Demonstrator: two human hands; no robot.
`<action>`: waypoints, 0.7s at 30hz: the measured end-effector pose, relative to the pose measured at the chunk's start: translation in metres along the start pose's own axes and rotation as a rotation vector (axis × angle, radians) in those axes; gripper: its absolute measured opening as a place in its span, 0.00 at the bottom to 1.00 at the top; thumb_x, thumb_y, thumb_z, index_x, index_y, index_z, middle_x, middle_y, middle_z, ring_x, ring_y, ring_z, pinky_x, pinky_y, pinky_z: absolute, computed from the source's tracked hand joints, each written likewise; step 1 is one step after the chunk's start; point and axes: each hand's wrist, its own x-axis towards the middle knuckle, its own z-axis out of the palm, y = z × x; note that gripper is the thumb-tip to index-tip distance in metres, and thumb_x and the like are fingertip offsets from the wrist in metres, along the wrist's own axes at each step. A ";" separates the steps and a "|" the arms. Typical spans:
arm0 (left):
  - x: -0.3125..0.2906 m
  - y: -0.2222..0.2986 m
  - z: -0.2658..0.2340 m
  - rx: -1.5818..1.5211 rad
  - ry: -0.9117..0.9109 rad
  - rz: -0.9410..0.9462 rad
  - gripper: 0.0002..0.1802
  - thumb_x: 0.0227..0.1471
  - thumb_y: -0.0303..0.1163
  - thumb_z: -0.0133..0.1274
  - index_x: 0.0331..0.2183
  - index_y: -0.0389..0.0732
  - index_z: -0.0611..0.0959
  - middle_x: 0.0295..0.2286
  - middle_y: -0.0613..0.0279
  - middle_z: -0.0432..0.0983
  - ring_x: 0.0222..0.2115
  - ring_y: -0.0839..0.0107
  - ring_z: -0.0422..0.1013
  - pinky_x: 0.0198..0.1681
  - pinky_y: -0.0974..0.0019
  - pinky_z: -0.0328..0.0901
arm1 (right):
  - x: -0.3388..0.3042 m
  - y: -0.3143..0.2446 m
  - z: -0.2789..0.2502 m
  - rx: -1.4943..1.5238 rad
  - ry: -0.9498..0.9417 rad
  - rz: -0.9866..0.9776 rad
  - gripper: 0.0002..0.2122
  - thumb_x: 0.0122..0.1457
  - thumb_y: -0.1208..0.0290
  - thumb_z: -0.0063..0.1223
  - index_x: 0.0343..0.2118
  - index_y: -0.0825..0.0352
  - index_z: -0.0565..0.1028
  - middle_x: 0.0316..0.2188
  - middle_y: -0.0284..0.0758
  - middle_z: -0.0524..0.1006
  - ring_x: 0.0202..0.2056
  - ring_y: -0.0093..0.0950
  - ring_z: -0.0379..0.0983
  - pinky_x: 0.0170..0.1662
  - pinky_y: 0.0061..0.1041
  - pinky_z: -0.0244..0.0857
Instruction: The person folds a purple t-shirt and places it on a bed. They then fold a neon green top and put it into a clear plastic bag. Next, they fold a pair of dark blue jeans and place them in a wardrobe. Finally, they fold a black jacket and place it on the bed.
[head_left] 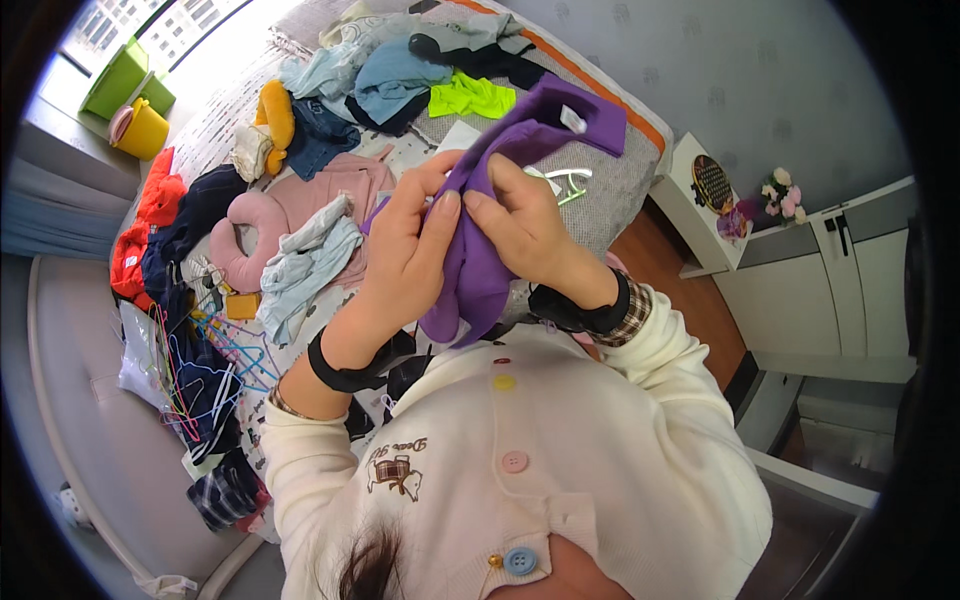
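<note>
A purple garment (476, 285) hangs folded between my two hands in front of my chest. Its far end stretches over the bed toward the upper right, where a small white tag shows. My left hand (412, 245) is closed on its left side, with the thumb pressed on the cloth. Close beside it, my right hand (528, 225) pinches the same cloth, and the two thumbs nearly meet. Just beyond my right hand a pale hanger (572, 184) lies on the bed. A neon green garment (472, 97) rests behind the purple one.
Piled clothes cover the bed (625, 180): a pink garment (335, 190), a light blue one (312, 268), jeans (318, 140) and an orange one (150, 215). A pink neck pillow (228, 250) and coloured hangers (225, 375) lie at left. A white cabinet (700, 225) stands at right.
</note>
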 end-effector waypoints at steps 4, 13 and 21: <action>-0.015 -0.001 -0.003 -0.037 -0.029 -0.057 0.09 0.59 0.30 0.41 0.37 0.34 0.71 0.47 0.54 0.69 0.38 0.78 0.66 0.42 0.73 0.61 | -0.006 -0.006 0.004 -0.090 0.003 -0.063 0.04 0.52 0.74 0.47 0.27 0.70 0.68 0.19 0.41 0.69 0.21 0.36 0.66 0.27 0.29 0.62; -0.023 -0.005 -0.004 -0.188 -0.082 -0.099 0.10 0.60 0.30 0.41 0.39 0.33 0.70 0.48 0.53 0.66 0.41 0.78 0.62 0.48 0.73 0.57 | -0.012 0.001 0.006 -0.070 0.057 -0.097 0.05 0.52 0.76 0.48 0.26 0.71 0.66 0.18 0.42 0.68 0.20 0.37 0.65 0.25 0.29 0.61; -0.024 -0.006 -0.007 -0.216 -0.109 -0.097 0.08 0.57 0.30 0.42 0.35 0.35 0.71 0.40 0.61 0.67 0.36 0.81 0.61 0.41 0.76 0.56 | -0.012 0.002 0.007 -0.046 0.113 -0.076 0.06 0.52 0.75 0.47 0.24 0.70 0.65 0.15 0.39 0.65 0.17 0.29 0.62 0.22 0.27 0.58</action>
